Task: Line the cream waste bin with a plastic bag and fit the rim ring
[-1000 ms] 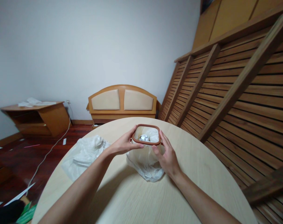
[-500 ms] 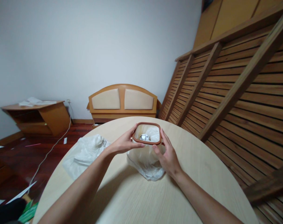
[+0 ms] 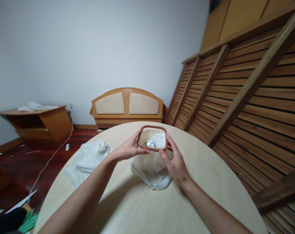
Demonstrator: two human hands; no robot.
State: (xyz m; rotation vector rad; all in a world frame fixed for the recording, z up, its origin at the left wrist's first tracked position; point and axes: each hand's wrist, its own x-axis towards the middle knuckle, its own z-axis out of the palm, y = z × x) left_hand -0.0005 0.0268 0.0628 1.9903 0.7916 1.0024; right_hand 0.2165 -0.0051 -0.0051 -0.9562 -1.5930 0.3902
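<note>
A brown rounded-square ring [image 3: 152, 127] sits over the mouth of a bin lined with a whitish plastic bag [image 3: 153, 169], near the middle of the table. My left hand [image 3: 131, 148] grips the ring's left side, thumb along the front edge. On the right side, my right hand [image 3: 173, 159] holds the ring between thumb and fingers. Through the opening I see a shiny silver crumpled item [image 3: 149, 143] and white plastic. Another crumpled clear plastic bag [image 3: 89, 161] lies beside my left forearm.
The round pale table [image 3: 205, 182] fills the foreground. A slatted wooden panel [image 3: 235, 91] leans at the right. Beyond the table stands a headboard [image 3: 126, 104]; a low cabinet [image 3: 52, 123] is at the left, with a white cable [image 3: 55, 154] on the floor.
The ring's far edge has risen slightly and the ring is a little more tilted. Both hands keep their grip; the view has shifted slightly.
</note>
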